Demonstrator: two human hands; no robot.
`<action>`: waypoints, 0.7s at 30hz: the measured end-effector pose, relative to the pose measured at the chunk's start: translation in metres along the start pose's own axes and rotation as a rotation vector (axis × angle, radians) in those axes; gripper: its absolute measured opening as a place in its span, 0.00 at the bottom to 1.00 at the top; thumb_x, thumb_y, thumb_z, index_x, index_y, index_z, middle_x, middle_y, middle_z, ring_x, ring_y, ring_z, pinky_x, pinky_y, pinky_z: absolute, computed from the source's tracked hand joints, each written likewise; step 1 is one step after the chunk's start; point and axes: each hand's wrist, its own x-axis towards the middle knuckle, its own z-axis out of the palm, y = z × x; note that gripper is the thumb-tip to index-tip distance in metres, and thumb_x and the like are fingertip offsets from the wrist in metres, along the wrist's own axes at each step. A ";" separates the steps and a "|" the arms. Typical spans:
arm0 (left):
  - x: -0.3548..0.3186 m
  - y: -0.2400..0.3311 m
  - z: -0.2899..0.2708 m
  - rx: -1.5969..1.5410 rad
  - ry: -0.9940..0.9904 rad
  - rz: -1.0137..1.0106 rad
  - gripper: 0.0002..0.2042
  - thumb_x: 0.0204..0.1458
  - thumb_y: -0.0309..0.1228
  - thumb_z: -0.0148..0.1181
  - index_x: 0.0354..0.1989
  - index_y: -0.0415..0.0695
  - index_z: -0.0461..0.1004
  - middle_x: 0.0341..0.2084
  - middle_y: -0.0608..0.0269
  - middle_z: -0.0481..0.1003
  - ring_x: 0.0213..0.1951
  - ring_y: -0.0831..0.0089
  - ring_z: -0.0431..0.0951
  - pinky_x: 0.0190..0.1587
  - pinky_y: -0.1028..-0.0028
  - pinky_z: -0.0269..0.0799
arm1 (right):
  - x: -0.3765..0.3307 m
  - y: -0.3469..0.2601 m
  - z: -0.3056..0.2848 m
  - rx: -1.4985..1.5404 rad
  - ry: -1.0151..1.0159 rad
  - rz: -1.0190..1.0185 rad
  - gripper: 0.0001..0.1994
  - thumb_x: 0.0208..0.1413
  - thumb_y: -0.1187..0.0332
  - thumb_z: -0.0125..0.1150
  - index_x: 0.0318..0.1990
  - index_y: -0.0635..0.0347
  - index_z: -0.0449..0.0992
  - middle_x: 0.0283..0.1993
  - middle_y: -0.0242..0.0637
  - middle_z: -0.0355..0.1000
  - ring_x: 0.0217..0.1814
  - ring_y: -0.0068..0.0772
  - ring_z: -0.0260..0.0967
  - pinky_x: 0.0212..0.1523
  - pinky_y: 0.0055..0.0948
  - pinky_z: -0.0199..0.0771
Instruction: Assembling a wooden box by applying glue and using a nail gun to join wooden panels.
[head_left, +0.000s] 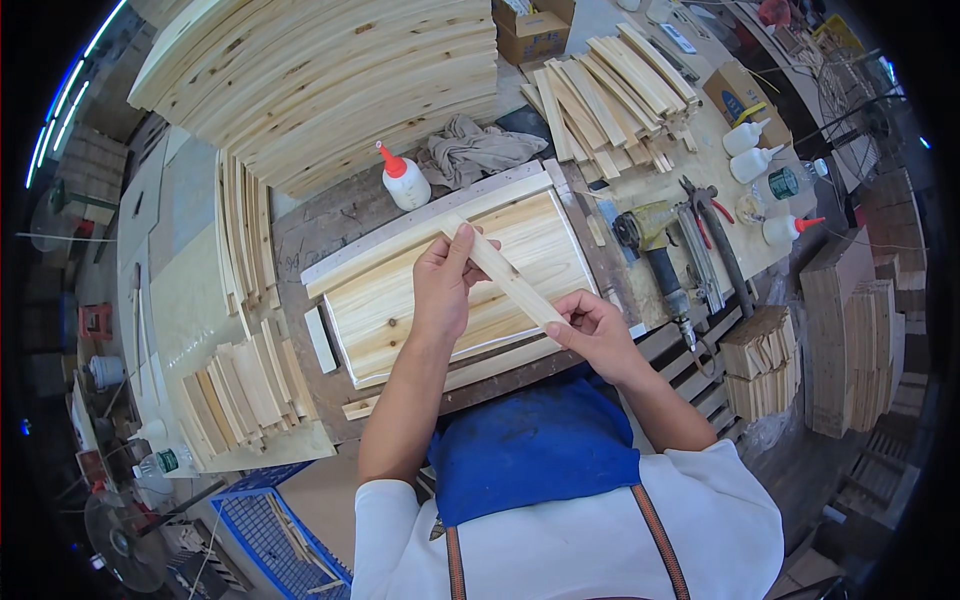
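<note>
Stacked boards fill the upper left of the frame, behind a workbench. At centre, the left hand and right hand each pinch a strip near its ends, slanted above a panel. Upper centre, a red-tipped bottle stands upright.

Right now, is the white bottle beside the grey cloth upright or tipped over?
Upright: the white bottle stands on the dark worktop, its red nozzle pointing up.

printed characters on cardboard box, dark-blue print on second carton
</note>
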 end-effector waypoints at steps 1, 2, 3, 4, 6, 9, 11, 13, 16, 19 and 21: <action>-0.001 -0.001 0.000 0.001 0.003 -0.001 0.17 0.70 0.42 0.61 0.50 0.37 0.80 0.37 0.52 0.85 0.40 0.68 0.87 0.42 0.67 0.85 | -0.001 0.002 -0.001 -0.001 -0.013 0.000 0.13 0.64 0.71 0.73 0.51 0.62 0.76 0.44 0.29 0.77 0.43 0.15 0.73 0.45 0.20 0.75; -0.003 -0.001 0.000 0.001 0.002 -0.003 0.17 0.70 0.42 0.61 0.50 0.37 0.80 0.37 0.52 0.85 0.40 0.68 0.87 0.42 0.67 0.85 | -0.001 0.003 -0.002 -0.002 -0.027 0.000 0.14 0.64 0.70 0.73 0.52 0.62 0.76 0.45 0.30 0.78 0.43 0.16 0.74 0.45 0.21 0.76; -0.006 -0.002 0.000 0.017 -0.021 -0.001 0.17 0.70 0.42 0.61 0.51 0.37 0.79 0.38 0.52 0.85 0.41 0.68 0.87 0.43 0.67 0.85 | -0.001 0.005 -0.006 -0.002 -0.021 0.000 0.14 0.64 0.70 0.73 0.52 0.62 0.76 0.45 0.30 0.78 0.43 0.16 0.74 0.45 0.21 0.76; -0.009 -0.003 0.002 0.033 -0.044 0.000 0.17 0.71 0.41 0.61 0.51 0.37 0.79 0.39 0.53 0.84 0.42 0.68 0.87 0.43 0.66 0.85 | -0.001 0.005 -0.009 0.106 -0.075 0.081 0.15 0.64 0.69 0.73 0.53 0.62 0.76 0.46 0.30 0.78 0.44 0.17 0.75 0.46 0.21 0.76; -0.013 -0.004 0.005 0.048 -0.073 -0.002 0.17 0.71 0.41 0.61 0.52 0.37 0.78 0.40 0.53 0.84 0.43 0.68 0.87 0.44 0.66 0.85 | -0.002 0.007 -0.015 0.325 -0.181 0.243 0.16 0.64 0.67 0.72 0.54 0.62 0.75 0.47 0.32 0.78 0.46 0.19 0.77 0.48 0.22 0.77; -0.018 0.003 0.011 0.066 -0.105 -0.044 0.15 0.72 0.40 0.59 0.53 0.39 0.78 0.40 0.56 0.85 0.41 0.70 0.86 0.48 0.67 0.84 | 0.000 0.008 -0.014 0.325 -0.208 0.251 0.18 0.64 0.65 0.72 0.56 0.62 0.75 0.48 0.32 0.79 0.48 0.22 0.78 0.51 0.23 0.77; -0.015 -0.004 0.007 0.027 -0.124 -0.063 0.15 0.72 0.40 0.59 0.53 0.39 0.78 0.41 0.55 0.84 0.42 0.70 0.85 0.47 0.68 0.84 | 0.000 0.008 -0.013 0.324 -0.224 0.254 0.19 0.64 0.64 0.72 0.57 0.62 0.75 0.49 0.33 0.79 0.49 0.23 0.78 0.52 0.23 0.77; -0.010 -0.008 0.006 -0.049 -0.163 -0.102 0.15 0.72 0.38 0.58 0.55 0.39 0.77 0.43 0.55 0.84 0.42 0.71 0.85 0.46 0.68 0.84 | 0.000 0.010 -0.014 0.385 -0.244 0.252 0.19 0.64 0.65 0.72 0.57 0.62 0.75 0.50 0.34 0.79 0.51 0.24 0.78 0.54 0.24 0.77; -0.013 -0.013 0.014 0.095 -0.080 -0.055 0.14 0.72 0.35 0.59 0.57 0.39 0.77 0.45 0.56 0.83 0.44 0.72 0.83 0.47 0.69 0.82 | 0.004 0.015 -0.017 0.276 -0.154 0.160 0.18 0.63 0.66 0.73 0.56 0.62 0.76 0.49 0.34 0.79 0.51 0.26 0.79 0.54 0.26 0.78; -0.025 -0.021 0.011 0.314 -0.006 0.096 0.12 0.70 0.31 0.59 0.57 0.39 0.77 0.46 0.57 0.82 0.45 0.72 0.82 0.48 0.70 0.80 | 0.007 0.015 -0.019 0.001 0.043 -0.012 0.18 0.62 0.67 0.74 0.56 0.61 0.78 0.48 0.35 0.79 0.51 0.27 0.79 0.52 0.28 0.79; -0.039 -0.026 0.002 0.612 0.067 0.359 0.11 0.68 0.26 0.60 0.56 0.38 0.78 0.46 0.59 0.81 0.47 0.71 0.82 0.49 0.70 0.79 | 0.011 0.006 -0.021 -0.629 0.303 -0.137 0.18 0.59 0.68 0.74 0.56 0.60 0.81 0.47 0.37 0.78 0.50 0.32 0.79 0.49 0.32 0.79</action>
